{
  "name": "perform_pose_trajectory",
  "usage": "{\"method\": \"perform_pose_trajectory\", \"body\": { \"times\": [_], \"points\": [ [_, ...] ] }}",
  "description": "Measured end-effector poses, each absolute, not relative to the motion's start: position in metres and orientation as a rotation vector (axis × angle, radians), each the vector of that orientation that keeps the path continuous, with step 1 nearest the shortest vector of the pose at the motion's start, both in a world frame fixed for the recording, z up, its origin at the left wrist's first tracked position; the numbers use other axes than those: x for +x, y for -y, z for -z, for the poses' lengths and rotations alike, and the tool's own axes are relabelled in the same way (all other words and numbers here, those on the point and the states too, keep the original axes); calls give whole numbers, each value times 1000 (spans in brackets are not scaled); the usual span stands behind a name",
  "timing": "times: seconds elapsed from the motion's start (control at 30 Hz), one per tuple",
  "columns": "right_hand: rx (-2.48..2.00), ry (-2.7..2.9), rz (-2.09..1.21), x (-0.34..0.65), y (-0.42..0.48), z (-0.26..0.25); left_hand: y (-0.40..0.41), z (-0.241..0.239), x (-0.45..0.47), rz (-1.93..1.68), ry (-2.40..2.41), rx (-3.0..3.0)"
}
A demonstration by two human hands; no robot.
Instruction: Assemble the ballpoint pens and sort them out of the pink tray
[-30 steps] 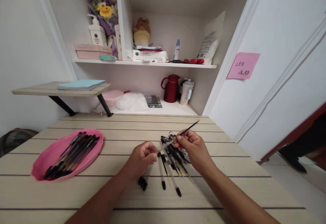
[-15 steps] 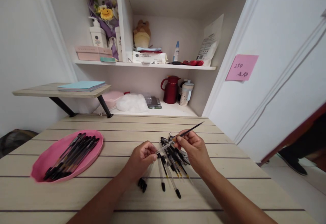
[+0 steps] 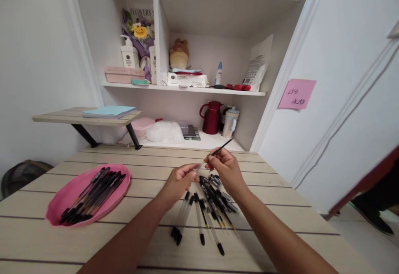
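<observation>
My left hand (image 3: 179, 180) pinches the end of a clear pen barrel (image 3: 197, 167) above the table. My right hand (image 3: 225, 169) pinches a thin black refill (image 3: 220, 149) whose tip meets the barrel's end, its tail pointing up and to the right. Below both hands lies a loose heap of several pens and pen parts (image 3: 208, 205) on the wooden table (image 3: 156, 245). A pink oval tray (image 3: 67, 189) at the left holds several black pens (image 3: 93, 195).
Behind the table, shelves hold a red jug (image 3: 212, 118), a white mug (image 3: 230, 121), a plastic bag (image 3: 164, 132), bottles and boxes. A small raised shelf with a teal folder (image 3: 107, 111) stands at the back left. A pink note (image 3: 296, 93) sticks to the right door.
Both hands have lifted and drawn closer together, with the refill's tip now nearer the barrel's end. The camera has tilted up, which shows more of the shelves.
</observation>
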State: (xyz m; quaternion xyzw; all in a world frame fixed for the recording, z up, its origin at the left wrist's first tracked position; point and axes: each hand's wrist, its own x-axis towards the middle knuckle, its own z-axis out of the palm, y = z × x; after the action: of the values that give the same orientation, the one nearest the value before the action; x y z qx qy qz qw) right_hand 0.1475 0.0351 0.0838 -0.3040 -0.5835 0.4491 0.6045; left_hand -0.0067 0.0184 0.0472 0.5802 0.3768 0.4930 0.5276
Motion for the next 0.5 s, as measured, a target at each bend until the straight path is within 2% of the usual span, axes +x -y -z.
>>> {"method": "perform_pose_trajectory", "body": {
  "times": [0.33, 0.5],
  "points": [
    [-685, 1316, -1254, 146, -56, -64, -28, -29, -5, -1151, -758, 1255],
    [-708, 1480, -1181, 149, -53, -68, -24, -32, -2, -1154, -751, 1219]
  ]
}}
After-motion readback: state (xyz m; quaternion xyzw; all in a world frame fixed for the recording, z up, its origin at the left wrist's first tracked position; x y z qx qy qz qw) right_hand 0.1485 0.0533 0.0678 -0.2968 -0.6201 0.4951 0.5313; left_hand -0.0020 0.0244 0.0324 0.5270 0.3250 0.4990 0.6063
